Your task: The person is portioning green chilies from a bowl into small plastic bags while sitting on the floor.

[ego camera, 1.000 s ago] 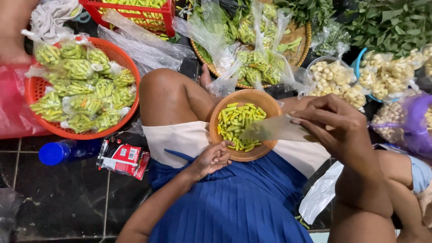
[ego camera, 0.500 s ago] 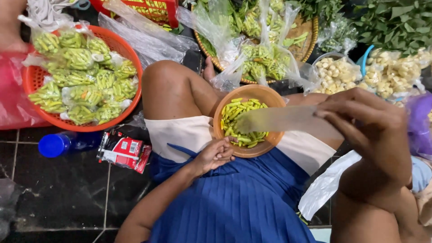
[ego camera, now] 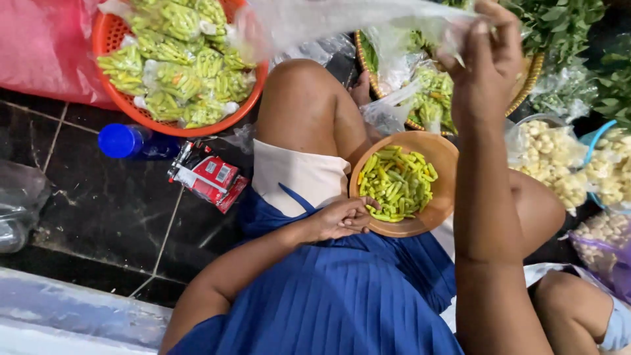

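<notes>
Holding one clear bag (ego camera: 342, 23) aloft; one bowl (ego camera: 439, 158), two hands (ego camera: 483, 66).

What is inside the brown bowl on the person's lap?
The brown bowl holds a heap of small green-yellow chillies. The left hand rests at its near rim. The bowl's bottom is hidden under them.

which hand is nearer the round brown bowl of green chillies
Left. The left hand rests on the rim of the brown bowl, while the right hand is raised well above it, holding a clear plastic bag.
</notes>
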